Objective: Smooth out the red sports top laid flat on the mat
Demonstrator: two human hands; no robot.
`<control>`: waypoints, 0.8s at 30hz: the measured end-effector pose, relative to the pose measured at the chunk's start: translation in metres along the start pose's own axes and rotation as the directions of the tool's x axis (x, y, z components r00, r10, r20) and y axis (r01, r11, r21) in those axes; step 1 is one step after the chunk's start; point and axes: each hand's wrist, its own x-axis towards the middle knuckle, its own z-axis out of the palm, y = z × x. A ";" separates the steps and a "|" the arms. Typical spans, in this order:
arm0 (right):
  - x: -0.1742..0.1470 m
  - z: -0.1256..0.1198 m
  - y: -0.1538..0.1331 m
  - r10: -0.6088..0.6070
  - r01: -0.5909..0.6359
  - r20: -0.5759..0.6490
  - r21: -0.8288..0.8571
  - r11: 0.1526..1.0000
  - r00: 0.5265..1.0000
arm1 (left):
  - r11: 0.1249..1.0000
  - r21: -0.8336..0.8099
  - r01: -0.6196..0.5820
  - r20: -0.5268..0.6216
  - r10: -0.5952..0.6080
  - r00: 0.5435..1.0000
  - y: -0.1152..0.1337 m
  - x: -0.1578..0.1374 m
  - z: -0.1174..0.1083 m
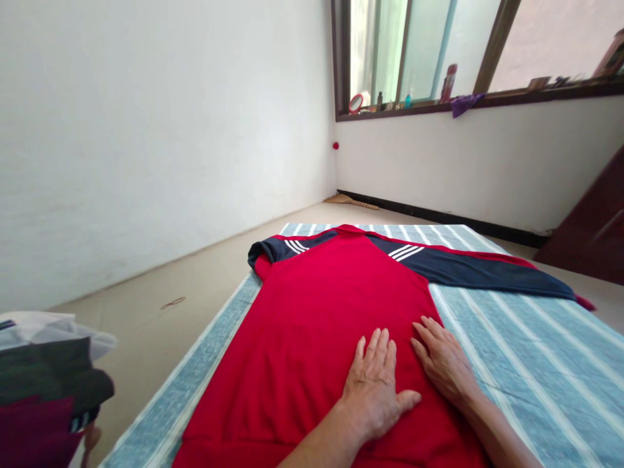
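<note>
Red jersey (312, 325) lies limp on the striped mat (536, 364); left hand (373, 387) and right hand (446, 364) press flat, fingers spread, gripping nothing. Soft, light cloth; hems and sleeves look best for pinching.

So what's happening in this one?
A person has a red shirt with navy sleeves spread flat on a blue striped mat on the floor. Both hands lie palm down on the shirt's lower body, side by side: the left hand in the middle, the right hand by the shirt's right edge. One sleeve stretches out to the right; the other is folded in. A pile of clothes sits at the far left.
</note>
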 end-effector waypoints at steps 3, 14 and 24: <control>0.000 0.000 0.000 -0.001 0.001 0.011 -0.003 1.000 1.000 | 1.000 0.002 0.002 0.008 -0.002 1.000 0.001 -0.001 -0.001; 0.000 0.001 0.002 -0.008 0.008 0.006 0.017 1.000 1.000 | 1.000 -0.015 0.008 0.012 -0.008 1.000 0.002 -0.001 -0.003; 0.001 0.002 0.002 -0.005 0.005 0.011 0.016 1.000 1.000 | 1.000 -0.024 0.001 0.003 -0.001 1.000 0.002 -0.002 -0.004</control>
